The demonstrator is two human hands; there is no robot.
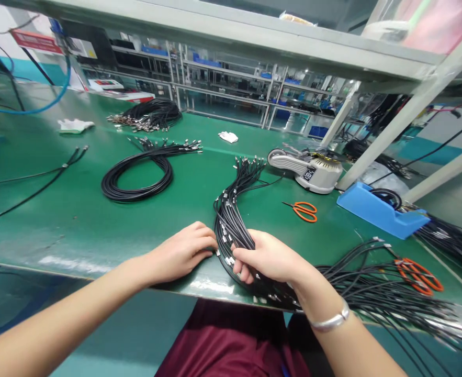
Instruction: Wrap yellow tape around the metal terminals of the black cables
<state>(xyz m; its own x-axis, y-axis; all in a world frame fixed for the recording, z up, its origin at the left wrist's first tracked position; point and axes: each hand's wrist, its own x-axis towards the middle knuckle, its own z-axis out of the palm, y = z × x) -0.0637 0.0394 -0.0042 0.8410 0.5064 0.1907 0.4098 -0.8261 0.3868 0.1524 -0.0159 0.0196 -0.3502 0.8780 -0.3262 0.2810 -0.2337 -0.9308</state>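
Observation:
My right hand (pixel 264 256) is wrapped round a thick bundle of black cables (pixel 234 217) at the table's front edge. The bundle curves away from me, with white labels along it and metal-tipped ends at the far end; its near part runs under my right hand and forearm. Beside it, my left hand (pixel 187 250) rests on the green table (pixel 116 233), fingers loosely bent. Its fingertips are at the bundle's left edge, and nothing shows in its grasp. More loose black cables (pixel 356 288) lie to the right, partly behind my right forearm.
Left of the bundle lies a coiled cable bundle (pixel 136 193), with a larger cable pile (pixel 152 114) behind. Orange-handled scissors (pixel 304 211), a grey tape dispenser (pixel 319 173), a blue bin (pixel 380 209) and more orange scissors (pixel 417 276) are to the right. A shelf (pixel 231 36) spans overhead.

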